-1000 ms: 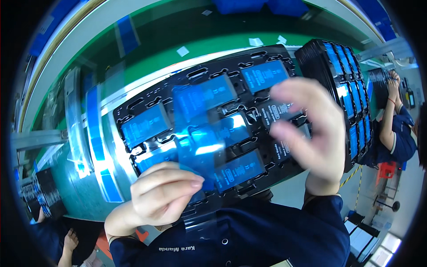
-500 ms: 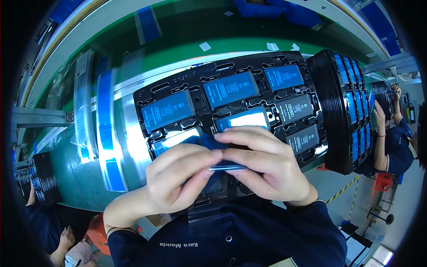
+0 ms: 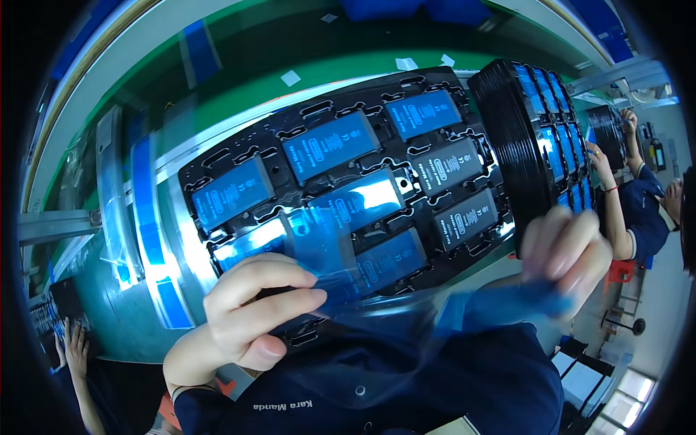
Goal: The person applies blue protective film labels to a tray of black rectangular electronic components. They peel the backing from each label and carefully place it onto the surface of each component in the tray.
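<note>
Since the earlier frame the right hand (image 3: 569,264) has swung away from the other, out to the right past the near edge of the tray. It is blurred, but its fingers appear closed on the blue end of the film (image 3: 464,312). The left hand (image 3: 261,315) appears to pinch the film at the index and middle fingertips, thumb standing apart. Film spans between both hands in front of the dark shirt (image 3: 319,370); beyond the left fingertips, more blue film overlies the tray (image 3: 283,123). Step in hand, by judgement: drawing the film out, perhaps parting it. Next move would call for a firm left pinch and an even right pull, clear of the packs. Tray holds blue flat packs (image 3: 330,148) and two dark flat packs (image 3: 467,217). Farther out: tray stack (image 3: 504,130) right; blue-patched strip (image 3: 156,232) left, on the green desk (image 3: 116,304).
</note>
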Tool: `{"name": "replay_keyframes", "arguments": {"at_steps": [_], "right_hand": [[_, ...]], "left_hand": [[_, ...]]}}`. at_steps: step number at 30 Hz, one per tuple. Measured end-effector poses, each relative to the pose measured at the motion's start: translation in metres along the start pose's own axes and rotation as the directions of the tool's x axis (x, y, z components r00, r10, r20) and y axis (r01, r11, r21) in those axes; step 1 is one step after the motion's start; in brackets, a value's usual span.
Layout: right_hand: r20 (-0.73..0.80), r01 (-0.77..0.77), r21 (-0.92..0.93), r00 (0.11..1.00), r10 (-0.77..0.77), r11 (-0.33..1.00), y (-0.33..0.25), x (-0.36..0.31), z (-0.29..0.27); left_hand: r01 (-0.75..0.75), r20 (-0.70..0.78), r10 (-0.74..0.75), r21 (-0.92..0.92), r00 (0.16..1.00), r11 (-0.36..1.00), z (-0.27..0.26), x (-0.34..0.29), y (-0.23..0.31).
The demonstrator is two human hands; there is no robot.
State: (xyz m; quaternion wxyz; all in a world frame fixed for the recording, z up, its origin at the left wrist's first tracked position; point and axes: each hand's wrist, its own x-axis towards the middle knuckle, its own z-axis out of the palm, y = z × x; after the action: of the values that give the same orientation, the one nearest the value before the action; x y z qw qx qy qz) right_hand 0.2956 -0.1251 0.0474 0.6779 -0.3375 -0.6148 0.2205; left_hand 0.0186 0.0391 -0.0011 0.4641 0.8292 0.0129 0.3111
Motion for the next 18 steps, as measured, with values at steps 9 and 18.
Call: {"name": "replay_keyframes", "arguments": {"at_steps": [9,18], "right_hand": [[-0.477,-0.652,-0.150,0.706,0.524,0.743,0.049,-0.014,-0.043],[-0.527,-0.683,-0.217,0.683,0.505,0.697,0.052,-0.015,-0.035]], "left_hand": [[0.134,-0.070,-0.134,-0.006,0.988,0.991,0.003,-0.002,0.004],[0.164,-0.068,-0.163,0.017,0.984,0.986,0.004,-0.002,0.006]]}}
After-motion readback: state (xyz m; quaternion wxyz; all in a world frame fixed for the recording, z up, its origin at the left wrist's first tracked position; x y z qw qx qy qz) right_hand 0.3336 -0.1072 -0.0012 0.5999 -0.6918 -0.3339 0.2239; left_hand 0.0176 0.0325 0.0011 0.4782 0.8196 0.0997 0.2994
